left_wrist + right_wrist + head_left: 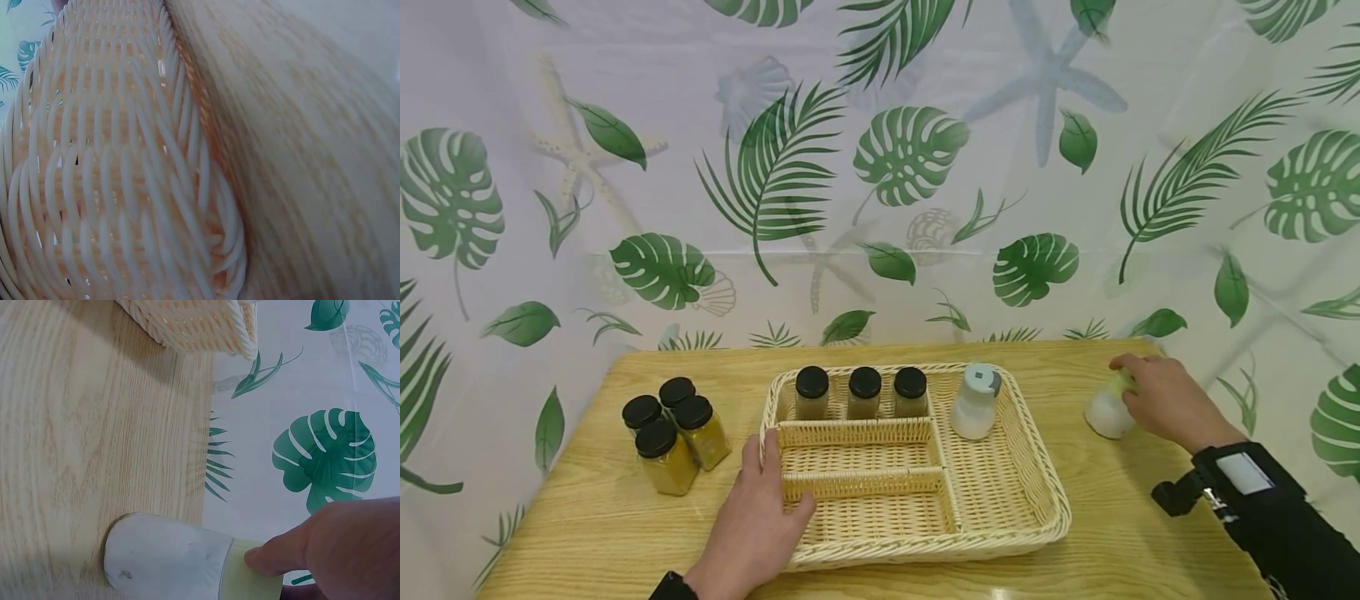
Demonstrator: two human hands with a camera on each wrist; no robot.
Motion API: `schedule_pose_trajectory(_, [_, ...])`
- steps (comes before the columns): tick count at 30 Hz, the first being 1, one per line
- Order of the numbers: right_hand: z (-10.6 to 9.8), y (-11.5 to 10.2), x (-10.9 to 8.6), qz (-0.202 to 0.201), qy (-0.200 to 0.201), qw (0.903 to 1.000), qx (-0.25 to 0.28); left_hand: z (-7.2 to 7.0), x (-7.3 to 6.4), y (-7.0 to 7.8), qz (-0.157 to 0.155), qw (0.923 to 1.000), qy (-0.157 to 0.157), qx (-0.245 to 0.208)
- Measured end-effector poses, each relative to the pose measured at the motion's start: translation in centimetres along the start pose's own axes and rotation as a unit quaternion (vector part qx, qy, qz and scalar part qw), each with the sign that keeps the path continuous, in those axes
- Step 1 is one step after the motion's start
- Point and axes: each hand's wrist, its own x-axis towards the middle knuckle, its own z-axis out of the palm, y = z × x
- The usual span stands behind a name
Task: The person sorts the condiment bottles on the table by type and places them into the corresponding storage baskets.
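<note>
A pale woven basket (pixel 925 547) with divided compartments sits on the wooden table. My left hand (pixel 756 521) holds its front left corner, the thumb reaching over the inside; in the left wrist view the basket's woven wall (pixel 94 156) fills much of the picture. To the right of the basket, my right hand (pixel 1172 400) grips the light green cap of a white seasoning bottle (pixel 1107 412). In the right wrist view the thumb presses on that cap and the bottle's white body (pixel 165 556) shows, its base at the tabletop.
Black-lidded spice jars (pixel 865 393) stand in the back left compartment. A white shaker with a grey-white top (pixel 976 404) is in the right compartment. Several black-lidded jars of yellow spice (pixel 668 467) cluster left of the basket. Leaf-patterned cloth (pixel 880 283) hangs behind the table.
</note>
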Motion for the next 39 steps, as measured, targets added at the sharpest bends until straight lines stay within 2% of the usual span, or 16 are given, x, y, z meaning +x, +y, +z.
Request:
schedule_pose_trajectory(17, [-0.3, -0.1, -0.8, 0.023, -0.015, 0.9996, 0.007, 0.1, -0.2, 0.1, -0.003, 1.0000, 0.002, 0.005])
schedule_pose_trajectory(39, [-2.5, -2.0, -1.3, -0.005, 0.010, 0.9999, -0.006, -0.1, -0.1, 0.2, -0.004, 1.0000, -0.003, 0.005])
